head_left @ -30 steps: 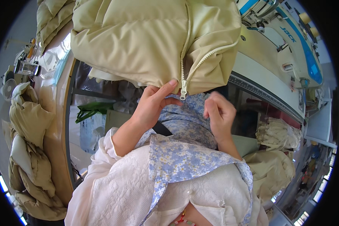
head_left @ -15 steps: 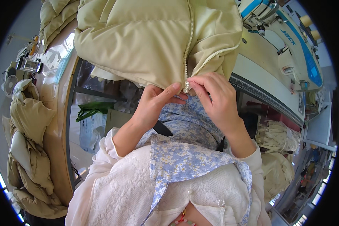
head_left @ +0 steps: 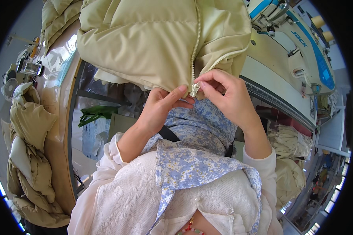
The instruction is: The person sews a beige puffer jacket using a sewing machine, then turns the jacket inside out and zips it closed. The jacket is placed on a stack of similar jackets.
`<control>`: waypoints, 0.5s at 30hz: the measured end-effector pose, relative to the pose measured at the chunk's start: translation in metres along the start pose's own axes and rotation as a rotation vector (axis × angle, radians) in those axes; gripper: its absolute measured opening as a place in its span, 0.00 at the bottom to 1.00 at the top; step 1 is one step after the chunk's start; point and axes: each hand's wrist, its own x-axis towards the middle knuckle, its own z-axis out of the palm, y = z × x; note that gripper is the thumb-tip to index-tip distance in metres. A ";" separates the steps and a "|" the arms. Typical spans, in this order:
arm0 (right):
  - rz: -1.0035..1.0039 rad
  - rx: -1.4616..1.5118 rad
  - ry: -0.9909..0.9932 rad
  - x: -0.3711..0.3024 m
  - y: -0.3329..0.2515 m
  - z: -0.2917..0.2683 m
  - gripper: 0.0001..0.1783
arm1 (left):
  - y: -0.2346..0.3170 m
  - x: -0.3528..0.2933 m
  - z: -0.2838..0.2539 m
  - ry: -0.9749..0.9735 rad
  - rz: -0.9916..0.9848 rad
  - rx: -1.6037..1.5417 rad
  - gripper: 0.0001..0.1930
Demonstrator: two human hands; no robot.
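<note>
A pale beige padded jacket [head_left: 145,47] lies over the table's front edge, its hem hanging toward me. One zipper [head_left: 199,31] row runs down its front, and the other curves off to the right; both meet at a metallic zipper slider [head_left: 194,90] by the hem. My left hand [head_left: 159,107] is closed on the hem corner left of the slider, thumb on top and fingers beneath. Just right of the slider, my right hand [head_left: 233,96] pinches the zipper end between thumb and index finger. Its fingertips partly hide what they grip.
A white and blue sewing machine [head_left: 308,51] stands at the right, with a ruler strip [head_left: 274,98] along the table edge. Beige padded pieces [head_left: 31,156] hang over the left tabletop beside a small fan [head_left: 10,88]. Bundled pale fabric [head_left: 290,141] lies low at the right.
My right hand has turned and shifted slightly right and down, uncovering more of the slider. My left hand and the jacket stay nearly where they were.
</note>
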 end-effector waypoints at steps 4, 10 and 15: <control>0.038 -0.023 -0.028 0.003 -0.005 -0.001 0.06 | -0.001 -0.001 0.001 0.016 0.036 0.033 0.18; 0.117 0.181 0.038 0.007 -0.004 0.010 0.05 | -0.003 -0.004 -0.005 0.024 0.148 0.266 0.17; -0.414 -0.432 0.272 0.003 0.002 0.030 0.06 | -0.004 -0.002 -0.011 0.055 0.199 0.351 0.16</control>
